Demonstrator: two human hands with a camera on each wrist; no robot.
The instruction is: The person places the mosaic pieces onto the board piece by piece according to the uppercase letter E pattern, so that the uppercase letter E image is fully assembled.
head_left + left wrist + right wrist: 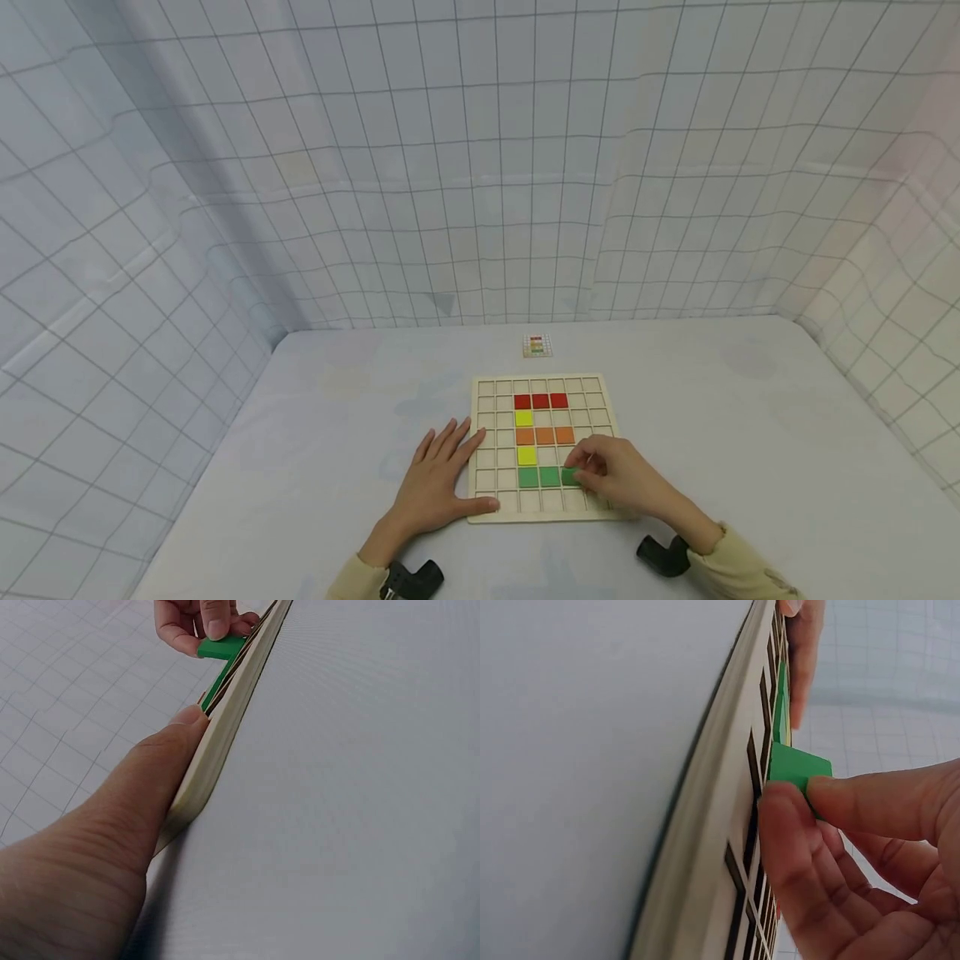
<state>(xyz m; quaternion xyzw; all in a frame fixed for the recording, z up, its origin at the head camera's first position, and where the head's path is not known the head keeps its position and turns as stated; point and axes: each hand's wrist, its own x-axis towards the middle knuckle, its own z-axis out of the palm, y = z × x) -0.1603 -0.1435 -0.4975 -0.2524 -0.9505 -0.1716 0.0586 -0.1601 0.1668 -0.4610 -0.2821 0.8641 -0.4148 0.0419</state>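
A square wooden grid board [543, 517] lies on the table. My right hand [621, 477] pinches a green square tile [795, 763] between thumb and fingers. The tile is tilted over the board's lower row, just right of two green tiles [539, 477] lying in their cells. Above that row sit a yellow tile [527, 456], three orange tiles [544, 436], another yellow tile [523, 418] and three red tiles [541, 402]. My left hand [435, 492] rests at the board's left side with fingers spread, its thumb [161, 754] lying on the board's near left corner.
A small card [537, 346] with a coloured grid pattern lies behind the board. White cloth covers the table [360, 392], and grid-lined sheets [480, 167] hang at the back and both sides. Dark wrist devices [663, 557] sit by both wrists.
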